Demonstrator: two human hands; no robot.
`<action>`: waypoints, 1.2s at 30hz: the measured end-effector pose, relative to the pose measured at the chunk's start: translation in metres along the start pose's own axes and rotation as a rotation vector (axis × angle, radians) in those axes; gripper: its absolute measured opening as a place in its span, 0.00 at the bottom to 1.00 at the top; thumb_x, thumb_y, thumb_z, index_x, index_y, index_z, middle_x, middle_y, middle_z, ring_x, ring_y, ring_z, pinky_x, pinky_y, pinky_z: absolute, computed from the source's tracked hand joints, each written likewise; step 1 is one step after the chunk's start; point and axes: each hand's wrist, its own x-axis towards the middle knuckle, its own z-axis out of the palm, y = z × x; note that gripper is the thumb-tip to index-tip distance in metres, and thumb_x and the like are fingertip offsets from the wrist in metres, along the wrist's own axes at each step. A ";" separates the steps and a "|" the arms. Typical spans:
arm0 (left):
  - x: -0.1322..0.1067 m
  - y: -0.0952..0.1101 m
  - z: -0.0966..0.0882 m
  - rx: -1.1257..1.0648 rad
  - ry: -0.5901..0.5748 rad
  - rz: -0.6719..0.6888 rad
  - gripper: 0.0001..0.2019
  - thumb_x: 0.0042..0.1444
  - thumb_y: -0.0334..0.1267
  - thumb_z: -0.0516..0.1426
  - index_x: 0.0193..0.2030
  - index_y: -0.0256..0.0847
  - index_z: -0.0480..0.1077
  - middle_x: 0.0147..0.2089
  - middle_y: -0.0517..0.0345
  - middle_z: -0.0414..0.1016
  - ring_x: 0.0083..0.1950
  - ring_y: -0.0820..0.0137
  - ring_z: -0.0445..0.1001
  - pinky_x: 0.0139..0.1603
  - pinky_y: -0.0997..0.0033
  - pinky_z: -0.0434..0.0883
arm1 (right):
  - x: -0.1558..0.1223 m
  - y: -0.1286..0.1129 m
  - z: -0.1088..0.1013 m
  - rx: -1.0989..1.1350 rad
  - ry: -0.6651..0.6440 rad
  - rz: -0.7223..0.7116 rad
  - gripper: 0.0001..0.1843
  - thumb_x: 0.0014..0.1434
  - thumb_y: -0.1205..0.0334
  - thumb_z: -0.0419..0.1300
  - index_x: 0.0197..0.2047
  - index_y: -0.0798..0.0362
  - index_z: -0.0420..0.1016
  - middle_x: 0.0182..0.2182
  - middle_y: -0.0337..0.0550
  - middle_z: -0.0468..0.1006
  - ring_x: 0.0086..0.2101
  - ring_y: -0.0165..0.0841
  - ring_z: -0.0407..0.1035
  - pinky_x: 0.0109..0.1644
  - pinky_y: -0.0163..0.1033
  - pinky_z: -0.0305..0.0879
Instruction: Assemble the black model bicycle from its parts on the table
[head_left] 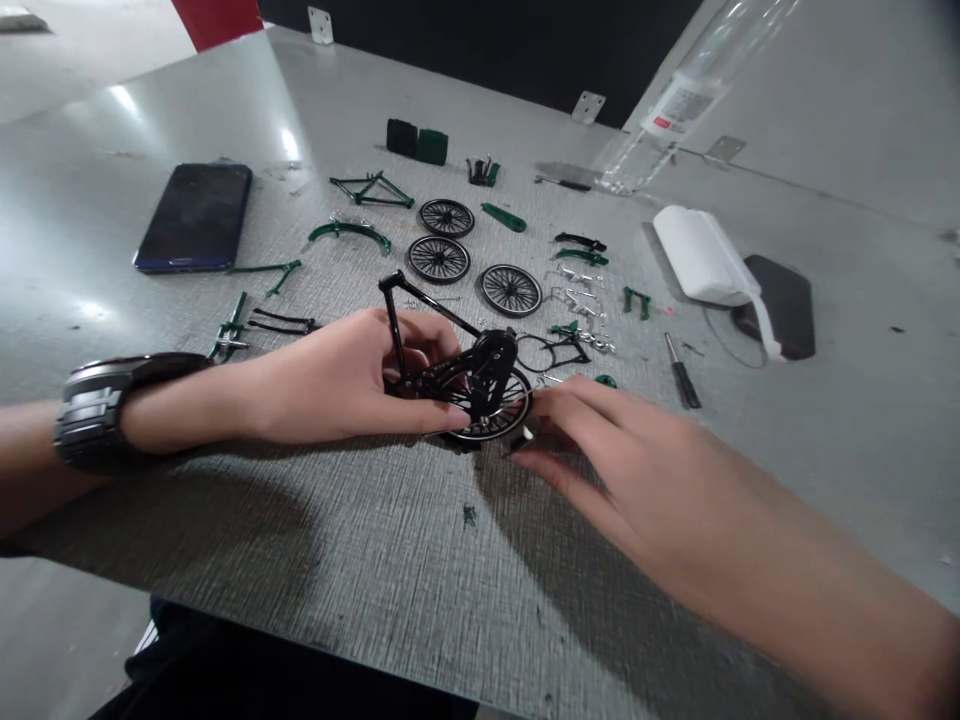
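Note:
My left hand (352,380) is wrapped round a small black model bicycle frame (435,330) with one wheel (499,405) fitted at its rear. It holds the frame against the grey table (375,560). My right hand (600,440) reaches in from the right, its fingertips pinched at a small dark part beside the wheel's lower edge. A dark watch (101,410) sits on my left wrist.
Three loose spoked wheels (446,217) lie behind the frame, amid green and black model parts, a green frame (373,190) and small metal pieces. A phone (195,215) lies left. A small screwdriver (682,372), a white pouch (701,255) and a clear bottle (675,110) sit right.

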 end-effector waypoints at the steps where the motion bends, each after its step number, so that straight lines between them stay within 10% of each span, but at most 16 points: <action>1: 0.000 0.000 0.000 -0.003 -0.002 -0.002 0.14 0.58 0.47 0.64 0.45 0.41 0.73 0.41 0.60 0.82 0.42 0.66 0.82 0.38 0.72 0.77 | 0.000 0.000 0.000 -0.004 0.001 -0.003 0.08 0.71 0.54 0.53 0.47 0.47 0.68 0.42 0.40 0.75 0.39 0.37 0.72 0.41 0.45 0.67; 36: 0.001 0.000 -0.002 0.059 -0.031 -0.028 0.13 0.56 0.47 0.64 0.44 0.45 0.75 0.39 0.61 0.81 0.40 0.65 0.80 0.38 0.71 0.76 | -0.007 -0.006 0.002 -0.235 0.058 -0.157 0.13 0.71 0.56 0.49 0.47 0.51 0.73 0.42 0.51 0.78 0.40 0.44 0.74 0.42 0.51 0.71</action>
